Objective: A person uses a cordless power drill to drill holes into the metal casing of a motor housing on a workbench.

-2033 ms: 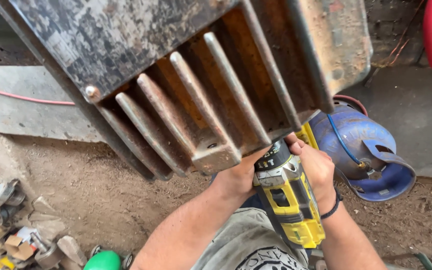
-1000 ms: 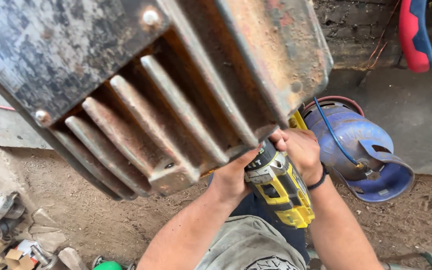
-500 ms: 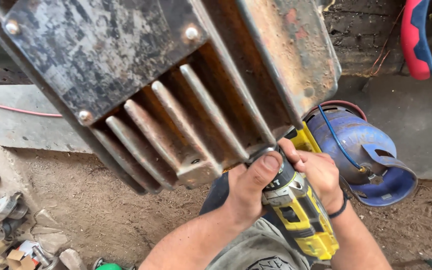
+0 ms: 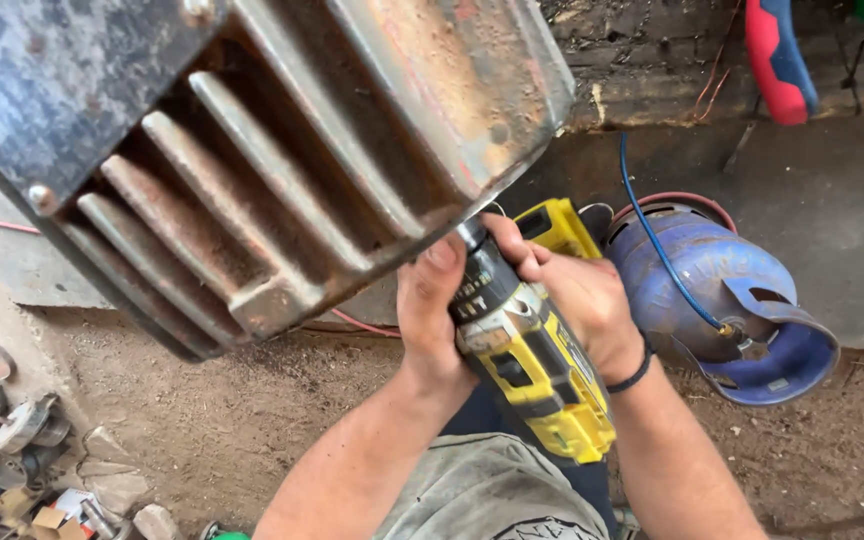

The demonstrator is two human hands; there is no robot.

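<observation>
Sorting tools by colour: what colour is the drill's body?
Yellow with black parts, on the drill in the head view, the only one.

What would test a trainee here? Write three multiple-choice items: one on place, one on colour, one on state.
1. Where does the blue gas cylinder lie, relative to the drill? A left B right C above
2. What colour is the drill body? A yellow B red C green
3. How is the drill held? A one hand B lying loose C both hands
Answers: 1 B: it lies beyond the right hand. 2 A: yellow casing. 3 C: left hand at the chuck, right hand behind.
</observation>
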